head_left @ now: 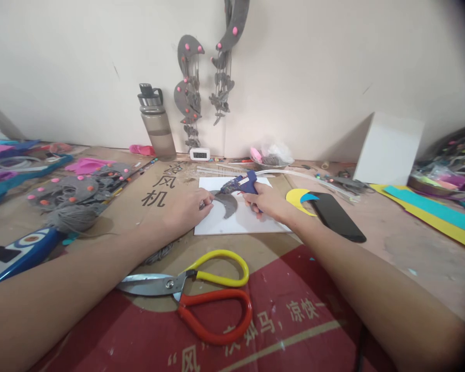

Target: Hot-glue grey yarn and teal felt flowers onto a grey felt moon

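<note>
One glue gun (240,183), gripped in the right hand (264,200), nozzle angled to reach the grey crescent (228,205). Left hand (196,206), fingertips pinched at its edge, apparently steadying it.

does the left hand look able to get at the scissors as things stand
Probably yes: the left hand is just beyond the scissors, and their handles lie uncovered on the cardboard, so nothing visible seems in the way.

Printed cardboard (294,268) lies on the pinkish table (403,253).
</note>
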The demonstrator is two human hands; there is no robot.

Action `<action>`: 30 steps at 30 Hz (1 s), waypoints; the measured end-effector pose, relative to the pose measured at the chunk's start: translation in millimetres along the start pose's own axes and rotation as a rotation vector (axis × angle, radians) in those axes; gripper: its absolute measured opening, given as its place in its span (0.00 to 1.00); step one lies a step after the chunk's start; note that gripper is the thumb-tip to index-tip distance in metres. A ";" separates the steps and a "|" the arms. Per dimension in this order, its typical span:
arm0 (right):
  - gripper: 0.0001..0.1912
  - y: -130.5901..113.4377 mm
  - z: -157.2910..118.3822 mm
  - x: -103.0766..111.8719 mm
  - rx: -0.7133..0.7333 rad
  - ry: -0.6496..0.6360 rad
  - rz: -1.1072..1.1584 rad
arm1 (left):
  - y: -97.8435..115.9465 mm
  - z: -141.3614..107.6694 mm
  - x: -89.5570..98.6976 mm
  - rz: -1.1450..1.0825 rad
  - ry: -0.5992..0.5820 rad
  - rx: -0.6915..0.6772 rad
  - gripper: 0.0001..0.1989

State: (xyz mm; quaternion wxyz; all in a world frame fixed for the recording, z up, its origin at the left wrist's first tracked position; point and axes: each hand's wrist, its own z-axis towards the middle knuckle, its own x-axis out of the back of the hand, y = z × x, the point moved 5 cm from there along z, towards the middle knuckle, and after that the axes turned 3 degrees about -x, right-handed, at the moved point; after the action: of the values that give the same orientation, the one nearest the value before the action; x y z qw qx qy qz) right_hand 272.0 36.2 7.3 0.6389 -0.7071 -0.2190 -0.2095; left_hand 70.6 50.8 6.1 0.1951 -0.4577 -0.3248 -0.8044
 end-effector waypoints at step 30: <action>0.03 2.5 0.7 0.7 -0.035 0.024 0.016 | 0.3 0.6 -0.5 -0.016 -0.004 0.010 0.09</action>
State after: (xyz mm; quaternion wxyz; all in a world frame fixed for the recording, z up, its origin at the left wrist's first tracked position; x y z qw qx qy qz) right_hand 274.0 36.7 5.6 0.6308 -0.7172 -0.2021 -0.2165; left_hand 71.4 51.0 6.0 0.1902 -0.4558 -0.3330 -0.8033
